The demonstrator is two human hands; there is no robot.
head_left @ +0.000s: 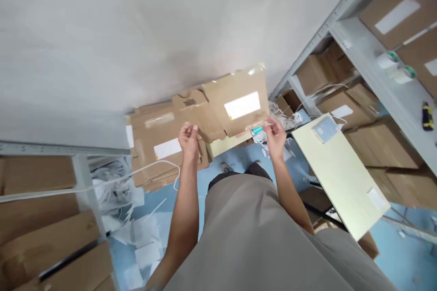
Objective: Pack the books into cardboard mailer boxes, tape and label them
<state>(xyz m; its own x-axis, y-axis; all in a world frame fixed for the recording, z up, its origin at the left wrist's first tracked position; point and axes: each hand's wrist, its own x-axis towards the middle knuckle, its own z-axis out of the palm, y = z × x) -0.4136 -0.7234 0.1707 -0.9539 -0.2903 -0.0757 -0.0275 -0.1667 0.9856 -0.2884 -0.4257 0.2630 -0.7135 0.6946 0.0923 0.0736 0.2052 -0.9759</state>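
My left hand [189,141] is closed in a pinch in front of the flattened cardboard boxes [160,122]; whatever is between its fingertips is too small to make out. My right hand [275,137] is also closed, thumb against fingers, by the lower right corner of an upright cardboard piece [244,102] with a white label [242,105]. Right beside its fingertips is a small teal and white item [257,130]; I cannot tell if the hand grips it. A smaller cardboard flap [198,116] lies between the hands.
Shelves with cardboard boxes [385,141] stand at right, tape rolls [404,74] on one shelf. A pale board [341,177] carries a blue packet [325,129]. More boxes [51,241] fill the left shelf. White scraps [146,254] litter the blue floor; a white cord [136,172] crosses at left.
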